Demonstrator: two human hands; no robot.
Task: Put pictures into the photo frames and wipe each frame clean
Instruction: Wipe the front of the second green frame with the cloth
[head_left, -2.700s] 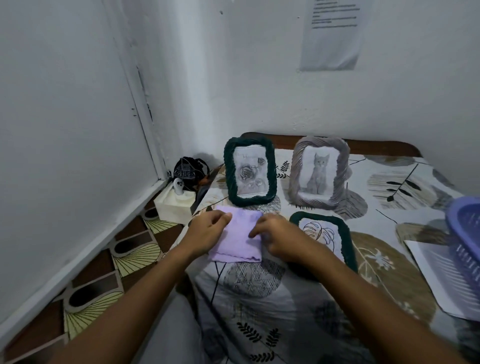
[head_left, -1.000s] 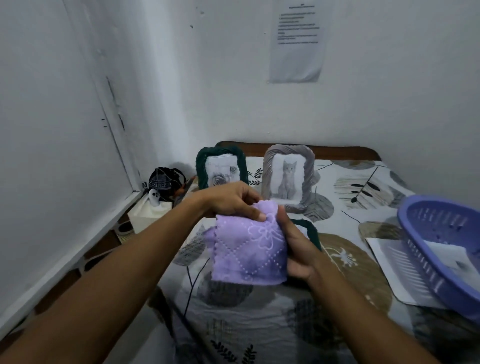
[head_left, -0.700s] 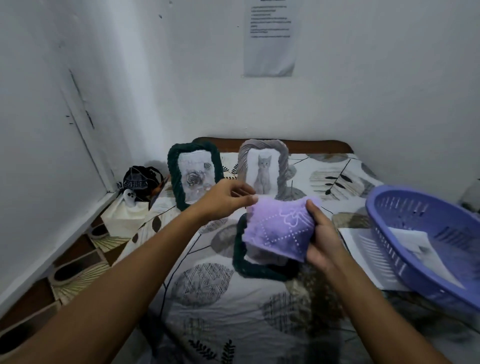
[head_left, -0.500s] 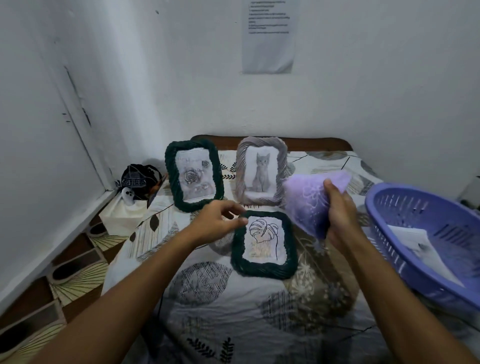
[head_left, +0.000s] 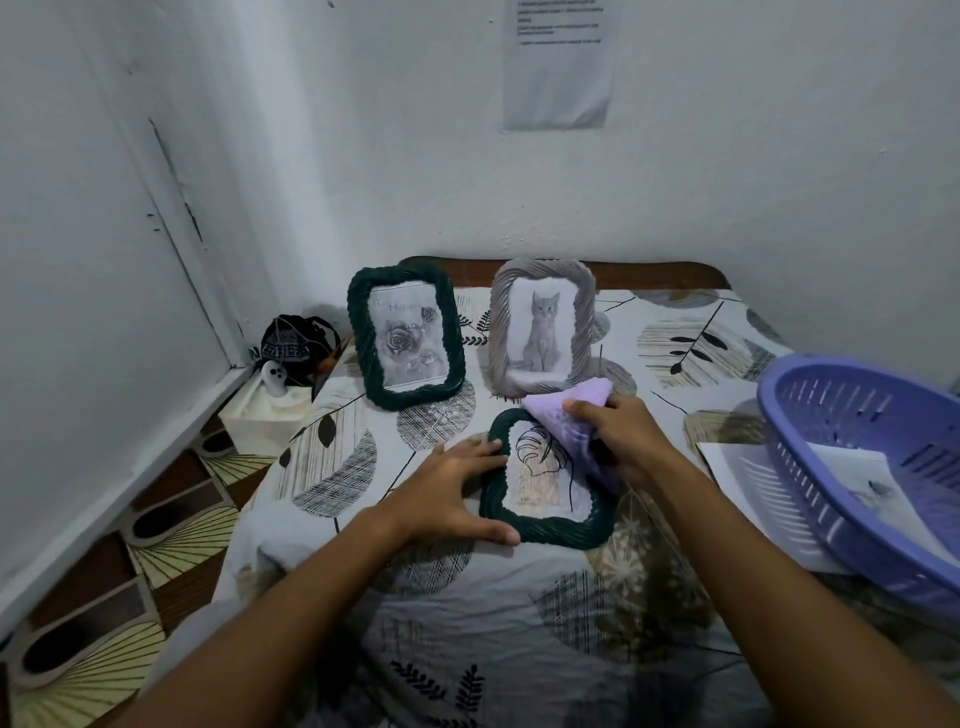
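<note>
Step in hand: we judge that we are starting to wipe the flat green frame (head_left: 543, 488), which lies face up on the patterned bed cover (head_left: 467, 613), near the middle of its width.
Left hand (head_left: 447, 499): our fingers are spread, not clenched, and pressed flat against the frame's left edge, thumb at its near left corner, bracing it.
Right hand (head_left: 621, 436): our fingers are pinched on the purple cloth (head_left: 569, 421), which hangs over the frame's far right corner and covers part of the glass.
Key relation: the frame's long axis runs away from us, toward the wall; the cloth sits at its far right end, so the unwiped glass lies toward us and to the left of the right fingers. The right hand is the one placed to sweep; the left only steadies.
Frames, counted: three. Two stand upright nearer the wall edge of the bed: a green standing frame (head_left: 408, 338) with a rose picture at left, a grey frame (head_left: 543, 327) with a cat picture just right of it.
Pictures: all three frames appear filled.
Cloths: one.
Basket (head_left: 852, 467): one, purple, at the right edge, resting on a loose sheet (head_left: 748, 493).
Risk, as we judge it: a hard sweep could slide the frame on the soft cover.
</note>
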